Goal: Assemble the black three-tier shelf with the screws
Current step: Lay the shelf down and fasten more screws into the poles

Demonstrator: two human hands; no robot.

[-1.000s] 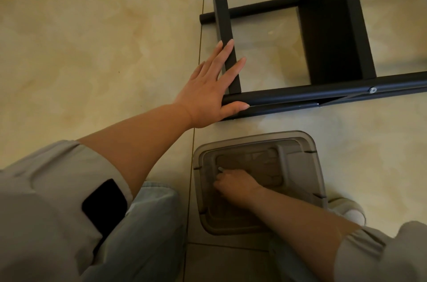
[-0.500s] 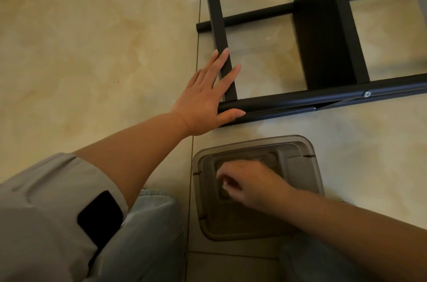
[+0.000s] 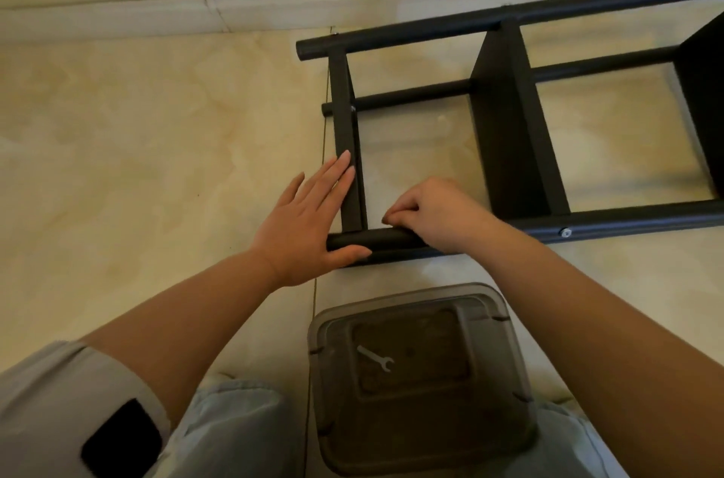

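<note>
Shelf: I see the black three-tier metal-and-board shelf frame (image 3: 505, 125) lying on its side on the beige tiled floor (image 3: 137, 144), its long tubes running left to right, its left end just ahead of me and the far tube near the skirting.
Near tube: the black round tube (image 3: 372, 238) closest to me points left, and its open end stops just past the corner where the short black end crossbar (image 3: 346, 148) meets it.
Left grip: my left hand (image 3: 309, 219) lies flat with straight fingers along that crossbar, thumb under the tube end, pressing the corner steady and holding nothing.
Right grip: my right hand (image 3: 435, 215) is curled on top of the same tube just right of the corner, fingertips pinched together; whether a screw sits in them I cannot tell.
Key relation: the joint lies to the left of my right hand, along the tube's axis, so I judge the right hand nearer for fastening.
Tool: a small silver wrench (image 3: 375, 358) lies in the grey translucent plastic tub (image 3: 505, 325) near my knees.
Done already: one silver screw head (image 3: 565, 232) shows farther right on the near tube.
</note>
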